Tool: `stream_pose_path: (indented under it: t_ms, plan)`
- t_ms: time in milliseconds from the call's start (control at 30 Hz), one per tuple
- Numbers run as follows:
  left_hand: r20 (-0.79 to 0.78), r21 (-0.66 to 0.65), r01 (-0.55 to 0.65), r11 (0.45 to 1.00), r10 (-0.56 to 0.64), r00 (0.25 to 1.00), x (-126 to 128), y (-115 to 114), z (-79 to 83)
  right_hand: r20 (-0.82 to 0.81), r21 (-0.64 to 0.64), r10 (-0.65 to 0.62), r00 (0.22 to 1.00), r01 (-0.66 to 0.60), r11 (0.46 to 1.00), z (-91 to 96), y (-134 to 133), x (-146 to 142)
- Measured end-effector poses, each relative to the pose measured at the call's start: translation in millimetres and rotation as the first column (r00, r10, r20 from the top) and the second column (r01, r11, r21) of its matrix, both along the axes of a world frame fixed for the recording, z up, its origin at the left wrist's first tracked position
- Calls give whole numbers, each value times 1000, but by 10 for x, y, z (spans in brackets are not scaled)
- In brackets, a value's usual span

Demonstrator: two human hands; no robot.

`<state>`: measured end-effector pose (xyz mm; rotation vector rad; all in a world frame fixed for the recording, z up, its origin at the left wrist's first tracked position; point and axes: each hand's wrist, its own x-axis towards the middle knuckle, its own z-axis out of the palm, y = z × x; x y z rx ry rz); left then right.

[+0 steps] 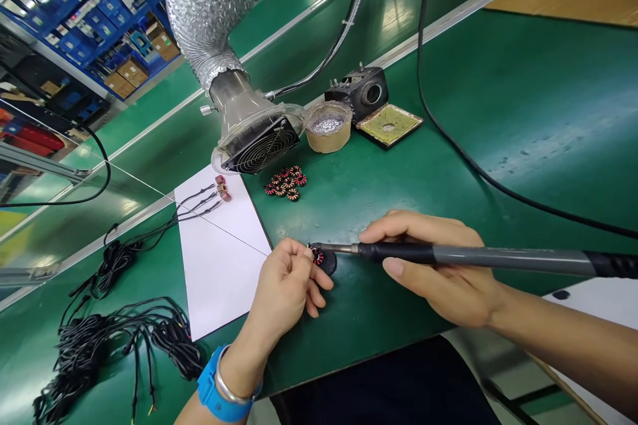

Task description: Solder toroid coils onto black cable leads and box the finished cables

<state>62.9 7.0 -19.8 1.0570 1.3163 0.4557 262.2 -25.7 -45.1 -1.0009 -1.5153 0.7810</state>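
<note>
My right hand (438, 265) grips a soldering iron (508, 260), its metal tip pointing left. The tip meets a small ring coil (317, 255) with red and black windings, which rests on a round black pad (327, 263). Beside the coil, my left hand (292, 279) is closed in a pinch at its thumb and forefinger. A thin wire (214, 215) stretches from the upper left, over the white sheet, to this hand. The pinched fingers hide exactly how they hold it and part of the coil.
Beyond my hands lie a cluster of ring coils (286, 183), a fume extractor (259, 139), a solder pot (329, 127) and an iron stand (361, 93) with a yellowish sponge (391, 123). Coils with leads lie on a white sheet (224, 265). Black cable bundles (84, 345) fill the left.
</note>
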Motion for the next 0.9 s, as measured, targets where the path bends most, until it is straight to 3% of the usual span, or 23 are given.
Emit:
stream_pose_path:
  t_ms: [900]
  plan:
    - [-47, 20, 4, 1000, -3, 999, 36, -16, -3, 6, 61, 46, 999, -46, 997, 39, -22, 62]
